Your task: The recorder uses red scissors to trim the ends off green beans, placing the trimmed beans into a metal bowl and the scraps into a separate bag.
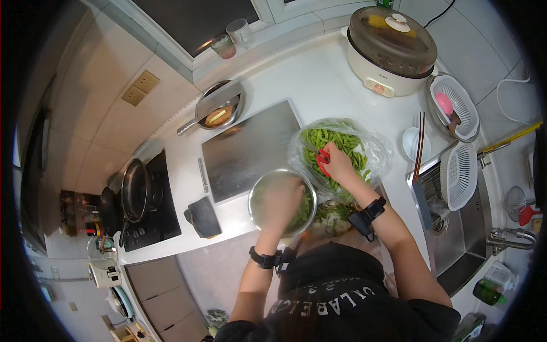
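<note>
My right hand [340, 164] grips red-handled scissors [323, 161] over a clear plastic bag [379, 149] spread wide on the counter. Green edamame-like pods [327, 137] fill the bag, and the blades point left among them. Motion blurs my left hand [282, 197], which is over a round metal bowl [315, 204] just left of the bag. More green pods [305, 209] lie in that bowl, partly covered by the hand. Whether my left fingers hold a pod cannot be made out.
A metal cutting board [252, 149] lies behind the bowl. Farther back are a small saucepan [241, 104] with a broad knife blade [219, 100] across it and a lidded electric cooker [363, 77]. The sink [453, 239] is right; a frying pan [136, 190] rests on the left stove.
</note>
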### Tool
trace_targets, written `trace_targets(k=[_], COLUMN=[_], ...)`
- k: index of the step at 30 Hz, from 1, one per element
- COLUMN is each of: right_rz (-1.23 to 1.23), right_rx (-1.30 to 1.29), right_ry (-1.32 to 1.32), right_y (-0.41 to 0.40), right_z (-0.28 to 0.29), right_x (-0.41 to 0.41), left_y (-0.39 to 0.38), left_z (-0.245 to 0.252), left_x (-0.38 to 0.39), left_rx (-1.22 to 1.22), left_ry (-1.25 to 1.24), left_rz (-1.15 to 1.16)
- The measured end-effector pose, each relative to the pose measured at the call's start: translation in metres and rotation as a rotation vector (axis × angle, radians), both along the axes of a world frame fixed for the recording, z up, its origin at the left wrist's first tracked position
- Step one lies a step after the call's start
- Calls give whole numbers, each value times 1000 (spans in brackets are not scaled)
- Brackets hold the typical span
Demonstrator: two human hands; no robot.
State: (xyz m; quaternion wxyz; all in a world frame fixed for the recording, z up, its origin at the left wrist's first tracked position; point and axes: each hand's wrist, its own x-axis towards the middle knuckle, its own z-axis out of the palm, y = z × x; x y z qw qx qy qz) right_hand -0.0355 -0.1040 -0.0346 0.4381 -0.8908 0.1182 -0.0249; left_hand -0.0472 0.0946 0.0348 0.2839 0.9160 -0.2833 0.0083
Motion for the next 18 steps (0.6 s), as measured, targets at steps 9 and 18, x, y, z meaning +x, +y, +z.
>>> trace_targets(k=[9, 18], right_rz=[-135, -83], right_rx=[187, 781], right_ry=[-133, -70], right_y=[-4, -4], right_z=[-8, 55], right_x=[-7, -35], left_y=[-12, -49], left_z=[11, 7], left_x=[-1, 6], left_rx=[-191, -761], left_ry=[205, 736], left_rz=[-52, -1])
